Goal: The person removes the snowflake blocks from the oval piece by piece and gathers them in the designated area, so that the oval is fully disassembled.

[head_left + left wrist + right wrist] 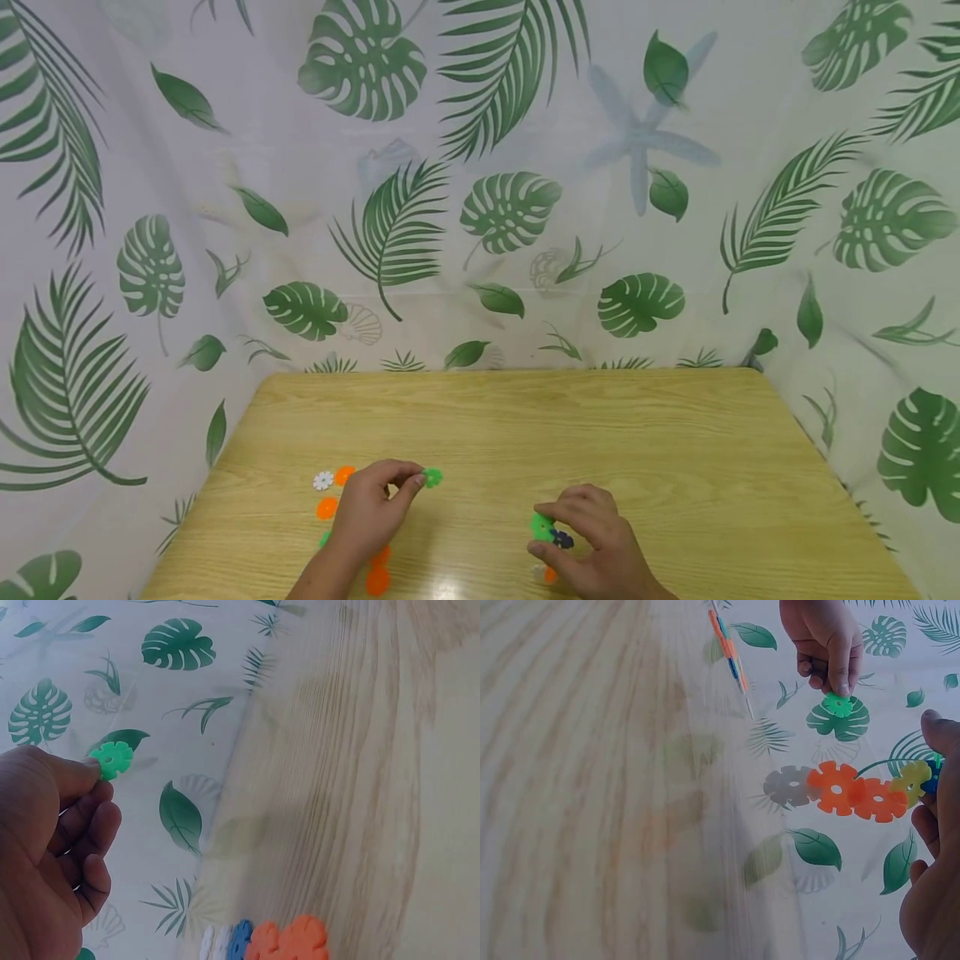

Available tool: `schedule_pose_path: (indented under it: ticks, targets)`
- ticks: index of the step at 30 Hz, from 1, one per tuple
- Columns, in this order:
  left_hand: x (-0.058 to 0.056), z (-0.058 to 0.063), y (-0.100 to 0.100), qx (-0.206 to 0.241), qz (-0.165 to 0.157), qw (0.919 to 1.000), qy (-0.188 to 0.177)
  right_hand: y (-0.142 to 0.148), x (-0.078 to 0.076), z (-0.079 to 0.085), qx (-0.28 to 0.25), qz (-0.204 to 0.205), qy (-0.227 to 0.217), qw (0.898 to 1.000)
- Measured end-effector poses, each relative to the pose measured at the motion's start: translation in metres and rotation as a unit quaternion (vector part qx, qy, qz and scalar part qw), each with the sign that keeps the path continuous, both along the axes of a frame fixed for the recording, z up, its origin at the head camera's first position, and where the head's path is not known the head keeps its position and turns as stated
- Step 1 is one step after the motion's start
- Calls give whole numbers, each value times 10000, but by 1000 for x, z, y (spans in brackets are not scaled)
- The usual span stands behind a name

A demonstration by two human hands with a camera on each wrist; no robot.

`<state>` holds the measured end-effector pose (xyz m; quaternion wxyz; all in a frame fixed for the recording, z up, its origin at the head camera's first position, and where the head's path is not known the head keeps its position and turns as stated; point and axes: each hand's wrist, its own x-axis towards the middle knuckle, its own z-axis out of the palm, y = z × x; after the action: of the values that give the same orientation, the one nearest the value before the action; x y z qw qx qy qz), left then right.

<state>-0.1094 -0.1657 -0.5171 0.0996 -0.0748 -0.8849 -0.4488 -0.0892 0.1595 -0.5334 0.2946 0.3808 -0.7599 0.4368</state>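
My left hand (369, 512) pinches a small green flower-shaped plastic disc (432, 477) between thumb and fingertips, raised over the table; in the left wrist view the disc (114, 759) stands out past the thumb. To the right, my right hand (600, 546) grips a chain of interlocked flower discs by one end. A green disc (542, 526) and a dark blue disc (562, 540) show between thumb and fingers. From the right wrist, a yellow disc (911, 784), two orange discs and a grey-white disc (789, 787) extend out from the hand. The two hands are apart.
Beside and partly under my left forearm lie several flower discs on the wooden table (480, 417): a white disc (323, 481), an orange disc (327, 507), and linked orange discs (378, 578). A leaf-patterned curtain (450, 250) encloses the table's back and sides.
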Motion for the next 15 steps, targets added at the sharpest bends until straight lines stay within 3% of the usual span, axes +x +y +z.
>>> schedule_pose_path:
  ticks: [7,15]
  targets:
    - [-7,0,-8,-118,102,9994,-315,2,0,-1,-14,16,-12,10000]
    - [-15,-4,-12,-263,130,9987,-415,3,0,0,-80,126,90,9998]
